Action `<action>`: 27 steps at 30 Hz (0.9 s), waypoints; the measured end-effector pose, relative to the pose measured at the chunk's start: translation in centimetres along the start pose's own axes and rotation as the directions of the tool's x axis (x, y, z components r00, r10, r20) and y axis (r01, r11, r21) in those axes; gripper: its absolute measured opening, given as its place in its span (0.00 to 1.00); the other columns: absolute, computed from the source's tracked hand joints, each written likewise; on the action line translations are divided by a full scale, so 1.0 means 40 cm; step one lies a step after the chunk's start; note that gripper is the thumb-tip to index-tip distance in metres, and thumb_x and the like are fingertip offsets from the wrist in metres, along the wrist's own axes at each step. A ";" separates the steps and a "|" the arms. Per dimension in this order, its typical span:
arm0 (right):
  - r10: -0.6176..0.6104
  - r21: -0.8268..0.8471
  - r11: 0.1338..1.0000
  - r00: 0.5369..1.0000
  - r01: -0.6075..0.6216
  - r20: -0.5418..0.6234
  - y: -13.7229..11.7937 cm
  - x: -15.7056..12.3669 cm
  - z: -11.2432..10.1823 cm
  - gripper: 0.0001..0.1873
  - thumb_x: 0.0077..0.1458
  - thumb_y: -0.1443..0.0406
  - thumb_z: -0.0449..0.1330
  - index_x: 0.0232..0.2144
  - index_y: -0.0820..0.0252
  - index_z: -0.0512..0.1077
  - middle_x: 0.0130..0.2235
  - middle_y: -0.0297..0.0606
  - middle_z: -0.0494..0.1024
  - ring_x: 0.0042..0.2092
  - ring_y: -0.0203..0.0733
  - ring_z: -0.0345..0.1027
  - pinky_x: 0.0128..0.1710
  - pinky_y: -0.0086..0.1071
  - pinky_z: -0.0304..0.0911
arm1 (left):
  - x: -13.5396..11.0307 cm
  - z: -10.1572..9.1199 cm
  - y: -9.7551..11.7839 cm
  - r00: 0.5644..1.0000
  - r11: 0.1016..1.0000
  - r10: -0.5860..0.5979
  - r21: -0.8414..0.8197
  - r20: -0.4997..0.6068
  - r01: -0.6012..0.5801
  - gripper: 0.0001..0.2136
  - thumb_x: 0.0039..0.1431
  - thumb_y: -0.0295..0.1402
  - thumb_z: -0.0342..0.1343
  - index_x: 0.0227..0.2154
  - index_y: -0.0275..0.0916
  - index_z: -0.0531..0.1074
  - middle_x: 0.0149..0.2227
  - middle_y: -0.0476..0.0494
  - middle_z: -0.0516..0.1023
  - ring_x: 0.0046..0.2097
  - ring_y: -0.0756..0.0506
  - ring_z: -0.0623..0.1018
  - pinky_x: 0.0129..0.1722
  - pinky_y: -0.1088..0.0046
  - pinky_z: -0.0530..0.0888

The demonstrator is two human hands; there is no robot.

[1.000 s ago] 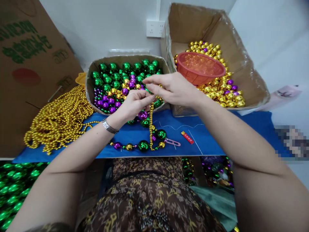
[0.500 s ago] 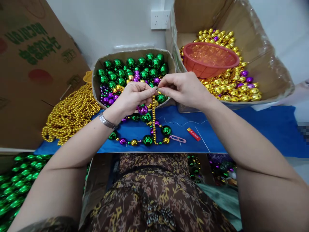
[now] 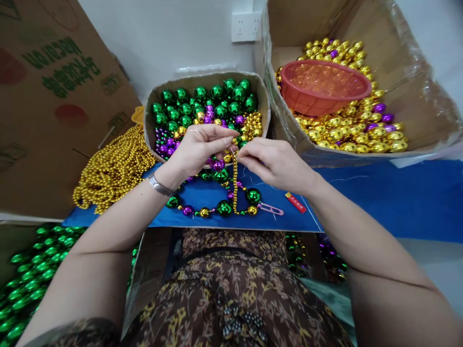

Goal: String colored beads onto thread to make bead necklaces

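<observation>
Gold bead strand point(image 3: 235, 188) is hanging over the bench point(image 3: 365, 202); we are pinching its top with our left hand point(image 3: 201, 147), our right hand point(image 3: 278, 160) pressing its fingertips together just beside it.

A gold bead strand point(image 3: 235, 185) hangs between the left grip point(image 3: 202, 147) and the right grip point(image 3: 277, 159).

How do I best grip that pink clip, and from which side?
I'd pinch the pink clip across its long edges, near the rounded right end, coming down from the right side. It looks narrow and lies on the blue cloth, its left end close against the beaded strand, so the right end seems the freer hold.
</observation>
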State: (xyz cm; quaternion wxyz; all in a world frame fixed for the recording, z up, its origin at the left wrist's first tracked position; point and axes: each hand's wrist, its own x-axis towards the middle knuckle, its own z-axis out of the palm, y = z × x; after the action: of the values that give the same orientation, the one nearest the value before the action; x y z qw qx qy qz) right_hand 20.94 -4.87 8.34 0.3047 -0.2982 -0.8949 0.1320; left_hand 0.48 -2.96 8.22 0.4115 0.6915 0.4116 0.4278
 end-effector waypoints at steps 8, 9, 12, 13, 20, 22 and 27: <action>0.255 0.654 0.731 0.967 -0.195 0.002 0.037 -0.004 0.087 0.18 0.65 0.52 0.49 0.48 0.57 0.63 0.32 0.32 0.73 0.27 0.30 0.62 0.26 0.25 0.58 | -0.027 0.007 0.047 0.953 0.902 0.279 0.309 0.116 -0.301 0.15 0.60 0.30 0.56 0.50 0.37 0.73 0.32 0.44 0.81 0.31 0.50 0.78 0.30 0.76 0.74; 0.272 0.704 0.672 0.961 -0.228 0.051 0.037 -0.004 0.091 0.18 0.65 0.51 0.49 0.47 0.57 0.63 0.30 0.31 0.73 0.25 0.29 0.60 0.23 0.24 0.56 | -0.027 0.007 0.042 0.931 0.856 0.341 0.366 0.132 -0.366 0.14 0.61 0.29 0.54 0.50 0.37 0.73 0.34 0.43 0.81 0.32 0.50 0.79 0.32 0.76 0.75; 0.359 0.808 0.494 0.922 -0.321 0.147 0.041 -0.006 0.096 0.16 0.65 0.53 0.49 0.44 0.58 0.65 0.25 0.30 0.74 0.20 0.27 0.55 0.18 0.22 0.50 | -0.025 0.003 0.017 0.836 0.667 0.515 0.524 0.189 -0.530 0.13 0.62 0.27 0.52 0.48 0.37 0.73 0.37 0.42 0.81 0.36 0.50 0.79 0.36 0.75 0.75; 0.369 0.828 0.438 0.910 -0.351 0.191 0.044 -0.007 0.098 0.16 0.64 0.54 0.50 0.44 0.59 0.65 0.25 0.30 0.75 0.18 0.27 0.54 0.17 0.22 0.48 | -0.024 0.003 0.007 0.802 0.605 0.560 0.560 0.205 -0.566 0.13 0.62 0.26 0.51 0.48 0.37 0.73 0.37 0.42 0.81 0.36 0.49 0.79 0.36 0.74 0.75; 0.284 0.785 0.472 0.913 -0.400 0.294 0.062 -0.017 0.117 0.17 0.62 0.53 0.51 0.39 0.60 0.68 0.25 0.32 0.76 0.17 0.27 0.55 0.17 0.22 0.51 | -0.024 0.007 -0.018 0.785 0.562 0.580 0.592 0.217 -0.578 0.11 0.62 0.26 0.50 0.45 0.38 0.73 0.32 0.44 0.80 0.34 0.48 0.78 0.34 0.72 0.75; 0.335 0.611 0.727 0.939 -0.313 0.081 0.051 -0.018 0.106 0.16 0.63 0.54 0.50 0.35 0.60 0.69 0.27 0.33 0.76 0.21 0.29 0.60 0.21 0.24 0.55 | -0.026 0.009 -0.013 0.872 0.716 0.470 0.517 0.141 -0.469 0.10 0.61 0.28 0.52 0.44 0.38 0.74 0.32 0.43 0.80 0.34 0.48 0.79 0.34 0.72 0.76; 0.139 -0.200 0.960 0.953 -0.196 -0.268 -0.004 -0.044 0.096 0.15 0.65 0.63 0.48 0.35 0.61 0.73 0.30 0.39 0.77 0.32 0.36 0.68 0.31 0.30 0.58 | -0.026 0.019 -0.013 0.993 0.992 0.088 0.082 0.074 -0.094 0.11 0.59 0.30 0.55 0.45 0.35 0.73 0.31 0.41 0.82 0.31 0.48 0.81 0.30 0.75 0.77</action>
State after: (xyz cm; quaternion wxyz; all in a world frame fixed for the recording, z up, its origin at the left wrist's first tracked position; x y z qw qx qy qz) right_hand 19.60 -6.29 4.58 0.3674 -0.4202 -0.8295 0.0167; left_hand 0.78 -3.93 7.26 0.3761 0.7411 0.3827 0.4035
